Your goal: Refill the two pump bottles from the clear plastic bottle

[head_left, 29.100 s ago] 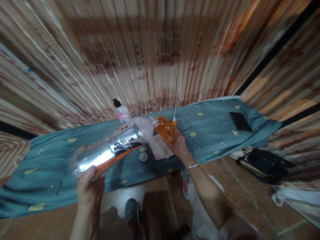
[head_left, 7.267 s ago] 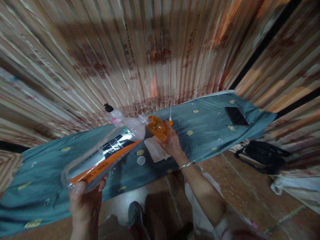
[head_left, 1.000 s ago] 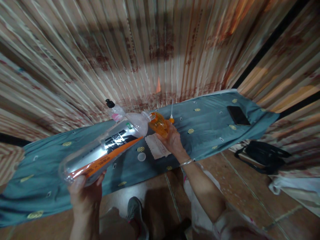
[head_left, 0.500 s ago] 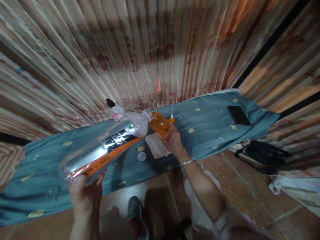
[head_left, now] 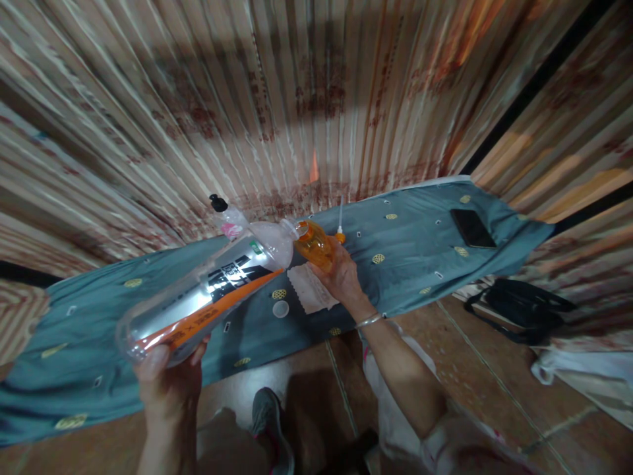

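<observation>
My left hand (head_left: 171, 376) is closed round the lower end of a large clear plastic bottle (head_left: 202, 290) with a silver, black and orange label. The bottle is tilted, its neck up and to the right. Its mouth meets the mouth of a small orange see-through bottle (head_left: 314, 245), which leans toward it. Around that small bottle my right hand (head_left: 343, 274) is closed. Just behind the right hand, an orange pump top (head_left: 340, 236) with a thin tube stands on the cloth. A white cloth or paper piece (head_left: 311, 290) lies beneath, beside a round clear cap (head_left: 281, 309).
A green patterned cloth (head_left: 405, 264) covers the long surface. Behind the large bottle stands a clear pump bottle (head_left: 231, 221) with a black top. A dark phone (head_left: 473, 228) lies at the right. On the tiled floor there is a black bag (head_left: 519, 307); a curtain (head_left: 297, 99) hangs behind.
</observation>
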`<act>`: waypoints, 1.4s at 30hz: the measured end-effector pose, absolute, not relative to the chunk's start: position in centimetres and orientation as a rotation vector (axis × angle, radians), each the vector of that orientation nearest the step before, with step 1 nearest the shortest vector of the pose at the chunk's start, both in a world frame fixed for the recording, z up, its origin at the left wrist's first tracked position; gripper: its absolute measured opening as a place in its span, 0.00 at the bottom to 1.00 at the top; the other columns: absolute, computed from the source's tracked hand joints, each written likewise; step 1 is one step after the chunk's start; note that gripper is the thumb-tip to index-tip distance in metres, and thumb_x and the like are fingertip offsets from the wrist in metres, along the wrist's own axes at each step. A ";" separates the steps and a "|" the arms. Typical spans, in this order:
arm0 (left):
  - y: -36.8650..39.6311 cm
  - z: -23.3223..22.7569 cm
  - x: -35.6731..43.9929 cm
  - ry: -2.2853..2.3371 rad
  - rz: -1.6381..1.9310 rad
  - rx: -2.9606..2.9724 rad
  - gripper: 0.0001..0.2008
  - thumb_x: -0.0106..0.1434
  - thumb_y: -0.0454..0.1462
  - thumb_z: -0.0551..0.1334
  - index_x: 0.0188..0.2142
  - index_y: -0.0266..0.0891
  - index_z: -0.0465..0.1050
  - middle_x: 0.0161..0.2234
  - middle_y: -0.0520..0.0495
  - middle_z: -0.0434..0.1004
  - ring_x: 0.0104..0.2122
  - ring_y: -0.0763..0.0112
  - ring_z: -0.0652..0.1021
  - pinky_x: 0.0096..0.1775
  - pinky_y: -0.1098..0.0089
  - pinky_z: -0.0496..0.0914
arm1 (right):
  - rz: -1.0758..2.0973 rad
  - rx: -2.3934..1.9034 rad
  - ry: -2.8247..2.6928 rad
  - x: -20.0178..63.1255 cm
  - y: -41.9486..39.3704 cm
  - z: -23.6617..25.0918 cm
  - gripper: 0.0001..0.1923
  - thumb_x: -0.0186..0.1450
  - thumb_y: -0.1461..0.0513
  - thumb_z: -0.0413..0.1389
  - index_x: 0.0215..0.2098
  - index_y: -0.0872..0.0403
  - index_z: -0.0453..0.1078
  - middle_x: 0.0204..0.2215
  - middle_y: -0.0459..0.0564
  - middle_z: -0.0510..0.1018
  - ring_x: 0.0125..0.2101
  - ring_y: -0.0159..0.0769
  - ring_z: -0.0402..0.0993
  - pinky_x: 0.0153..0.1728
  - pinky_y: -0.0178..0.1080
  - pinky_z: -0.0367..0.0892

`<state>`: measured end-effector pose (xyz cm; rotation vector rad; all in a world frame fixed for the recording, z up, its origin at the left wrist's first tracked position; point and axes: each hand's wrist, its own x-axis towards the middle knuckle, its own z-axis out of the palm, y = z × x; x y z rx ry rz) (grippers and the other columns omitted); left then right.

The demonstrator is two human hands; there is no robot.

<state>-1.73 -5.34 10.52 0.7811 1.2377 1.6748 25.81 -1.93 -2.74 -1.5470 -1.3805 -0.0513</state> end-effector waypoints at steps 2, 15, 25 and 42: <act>-5.3 10.5 -1.8 1.234 1.678 0.787 0.10 0.33 0.40 0.65 0.20 0.43 0.73 0.18 0.55 0.72 0.16 0.69 0.71 0.11 0.76 0.55 | -0.015 -1.549 -1.389 25.9 -2.0 -2.6 0.34 0.64 0.52 0.64 0.63 0.55 0.61 0.54 0.62 0.79 0.57 0.52 0.76 0.57 0.55 0.75; -5.4 10.4 -1.7 1.222 1.669 0.839 0.10 0.33 0.41 0.65 0.20 0.43 0.74 0.17 0.53 0.71 0.16 0.70 0.70 0.11 0.76 0.54 | 0.027 -1.553 -1.387 25.9 -2.0 -2.4 0.31 0.65 0.52 0.63 0.62 0.53 0.61 0.54 0.60 0.78 0.56 0.50 0.76 0.57 0.54 0.74; -5.4 10.4 -1.8 1.241 1.661 0.829 0.10 0.34 0.41 0.66 0.21 0.43 0.74 0.17 0.53 0.72 0.16 0.68 0.71 0.12 0.75 0.54 | 0.035 -1.563 -1.399 26.0 -2.2 -2.1 0.32 0.64 0.54 0.64 0.61 0.54 0.61 0.54 0.62 0.78 0.57 0.50 0.75 0.57 0.54 0.74; -5.3 10.5 -1.5 1.232 1.684 0.807 0.13 0.32 0.41 0.66 0.22 0.42 0.72 0.19 0.54 0.70 0.18 0.70 0.70 0.13 0.76 0.53 | -0.046 -1.556 -1.396 25.9 -2.0 -3.0 0.36 0.64 0.52 0.64 0.65 0.55 0.59 0.57 0.63 0.77 0.58 0.52 0.75 0.58 0.57 0.74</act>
